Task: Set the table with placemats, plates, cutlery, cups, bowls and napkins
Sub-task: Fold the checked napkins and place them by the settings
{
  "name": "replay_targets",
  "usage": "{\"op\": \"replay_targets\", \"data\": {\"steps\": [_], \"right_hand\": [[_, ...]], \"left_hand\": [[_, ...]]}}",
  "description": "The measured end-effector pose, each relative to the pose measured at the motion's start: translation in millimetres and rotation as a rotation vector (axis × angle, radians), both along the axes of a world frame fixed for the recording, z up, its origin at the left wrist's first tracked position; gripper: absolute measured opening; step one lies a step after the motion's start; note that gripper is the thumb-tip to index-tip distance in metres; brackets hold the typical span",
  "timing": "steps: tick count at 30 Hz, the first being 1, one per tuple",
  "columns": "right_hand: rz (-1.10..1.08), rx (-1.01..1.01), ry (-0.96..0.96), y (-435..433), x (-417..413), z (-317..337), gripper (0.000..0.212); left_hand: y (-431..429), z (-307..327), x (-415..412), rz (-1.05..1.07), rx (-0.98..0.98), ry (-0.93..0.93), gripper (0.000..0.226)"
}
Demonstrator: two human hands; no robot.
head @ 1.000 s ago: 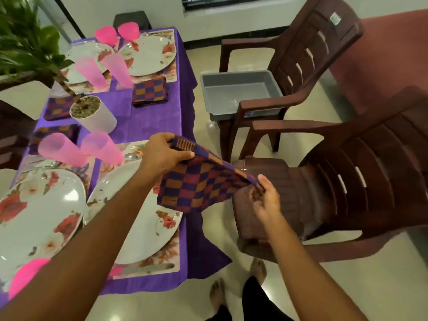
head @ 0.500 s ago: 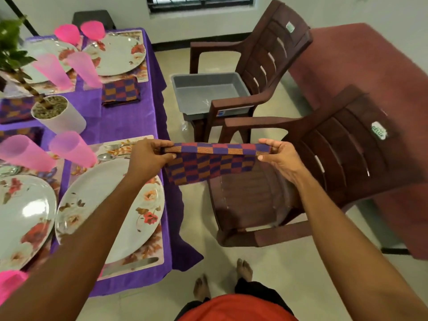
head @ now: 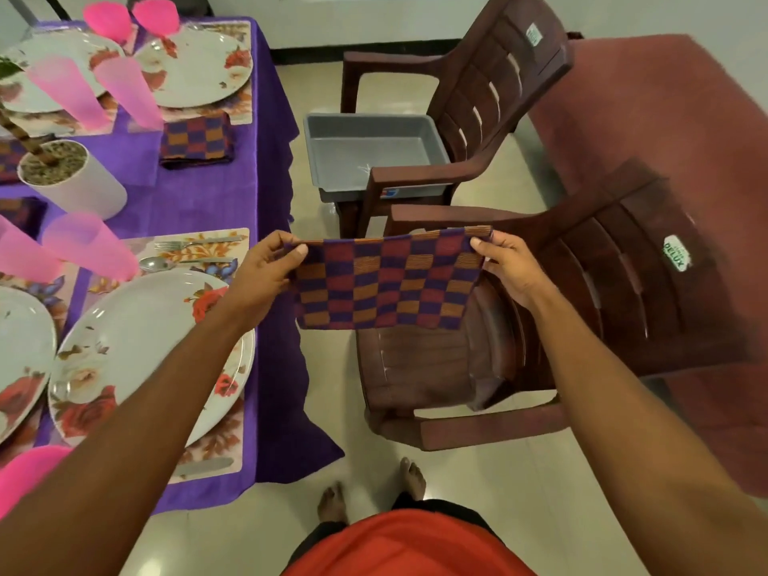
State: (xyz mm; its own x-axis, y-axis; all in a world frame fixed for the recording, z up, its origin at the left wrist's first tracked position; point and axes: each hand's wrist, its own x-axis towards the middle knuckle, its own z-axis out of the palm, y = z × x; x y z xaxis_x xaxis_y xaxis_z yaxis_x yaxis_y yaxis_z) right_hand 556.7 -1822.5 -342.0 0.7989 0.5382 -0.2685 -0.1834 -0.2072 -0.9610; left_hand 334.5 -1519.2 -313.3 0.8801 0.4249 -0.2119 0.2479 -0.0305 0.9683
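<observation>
Left hand [head: 266, 276] & right hand [head: 505, 264] each pinch a top corner of the checked napkin [head: 382, 284], w/ cloth hanging limp: light, soft, best held by corners.

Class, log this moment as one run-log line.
left hand: pinches checked napkin corner | right hand: pinches opposite corner | napkin: spread, in front of chair

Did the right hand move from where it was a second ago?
Yes. The right hand shifted from the front seat edge of the brown plastic chair towards its backrest, stretching out the checked cloth napkin.
</observation>
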Motion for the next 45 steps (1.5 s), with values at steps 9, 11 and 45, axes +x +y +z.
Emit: {"op": "replay_targets", "data": {"steps": [9,11,45], "right_hand": [[-0.224,0.115,0.145,17.5,26.9,12.0,0.021],[-0.254,0.018,0.141,19.8,28.5,7.0,0.022],[0.12,-0.43,-0.213,-21.6,-95.6,-94.2,0.023]], "left_hand": [[-41.8,-4.0,29.2,0.137,-0.315,0.039,0.034],[-62.2,-28.8,24.0,0.135,-0.12,0.146,0.028],[-78.9,-93.6,-92.6,0.119,0.014,0.304,0.045]]}}
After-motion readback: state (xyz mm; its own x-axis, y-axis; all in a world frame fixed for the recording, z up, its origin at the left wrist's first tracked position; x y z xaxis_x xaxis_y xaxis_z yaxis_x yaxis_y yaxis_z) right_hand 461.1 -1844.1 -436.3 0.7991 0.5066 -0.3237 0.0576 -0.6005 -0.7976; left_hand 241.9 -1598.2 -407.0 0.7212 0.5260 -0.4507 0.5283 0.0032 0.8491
